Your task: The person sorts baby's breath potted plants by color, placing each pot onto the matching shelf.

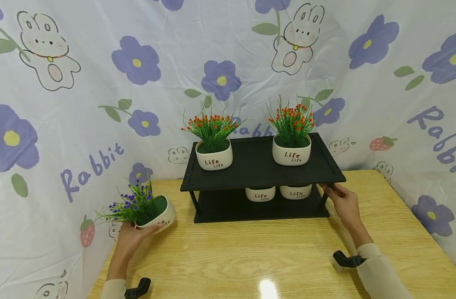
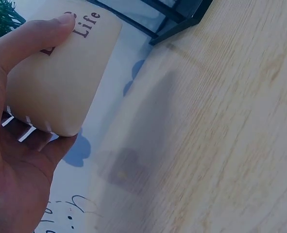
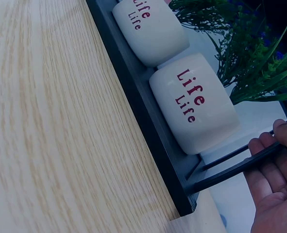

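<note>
A white flowerpot with purple artificial flowers is tilted to the left in my left hand. The left wrist view shows the thumb across the pot's "Life" lettering and the fingers under its other side. To the right stands a black two-tier rack. My right hand holds that rack by its right front post, close under the upper shelf, fingers curled round it. On the lower shelf, side by side, sit two white pots; in the right wrist view the nearer one's plant has blue-purple blooms.
Two white pots with red flowers stand on the upper shelf, one at the left and one at the right. The wooden table carries the rack. A printed cloth hangs behind and along the sides.
</note>
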Tool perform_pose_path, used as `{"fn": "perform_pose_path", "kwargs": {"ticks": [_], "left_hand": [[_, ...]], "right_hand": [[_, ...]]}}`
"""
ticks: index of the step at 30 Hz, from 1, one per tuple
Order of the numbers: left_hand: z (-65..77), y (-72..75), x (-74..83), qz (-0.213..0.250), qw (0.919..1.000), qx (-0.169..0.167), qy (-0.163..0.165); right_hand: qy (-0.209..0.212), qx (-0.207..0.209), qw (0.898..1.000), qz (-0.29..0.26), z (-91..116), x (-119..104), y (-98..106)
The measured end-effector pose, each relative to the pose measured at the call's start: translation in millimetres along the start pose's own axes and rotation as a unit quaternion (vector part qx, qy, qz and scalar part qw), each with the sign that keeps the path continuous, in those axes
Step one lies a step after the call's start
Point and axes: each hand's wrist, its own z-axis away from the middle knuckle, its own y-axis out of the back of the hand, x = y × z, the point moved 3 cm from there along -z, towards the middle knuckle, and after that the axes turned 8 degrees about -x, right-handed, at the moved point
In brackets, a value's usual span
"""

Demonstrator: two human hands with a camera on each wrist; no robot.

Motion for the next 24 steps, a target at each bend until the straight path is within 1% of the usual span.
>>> {"fn": "perform_pose_path", "kwargs": {"ticks": [5, 7, 14, 18, 24], "left_hand": [[4.2, -3.8, 8.4, -0.035, 0.9991, 0.005, -0.023], [5.9, -5.8, 12.4, -0.041, 0.9987, 0.005, -0.03], [12.8, -13.9, 25.8, -0.042, 0.9981, 0.006, -0.043], [17.8, -20.7, 32.4, -0.039, 0.9976, 0.005, -0.057], [24.2, -33.7, 45.0, -0.025, 0.996, -0.012, -0.085]], "right_hand": [[0.007, 0.003, 1.0, -0.015, -1, 0, -1], [0.011, 0.003, 1.0, -0.017, -1, 0, -1], [0.015, -0.004, 0.999, -0.028, -1, 2, -1], [0.019, -0.003, 1.0, -0.024, -1, 1, -1], [0.026, -0.001, 0.999, -0.033, 0, 0, -2]]}}
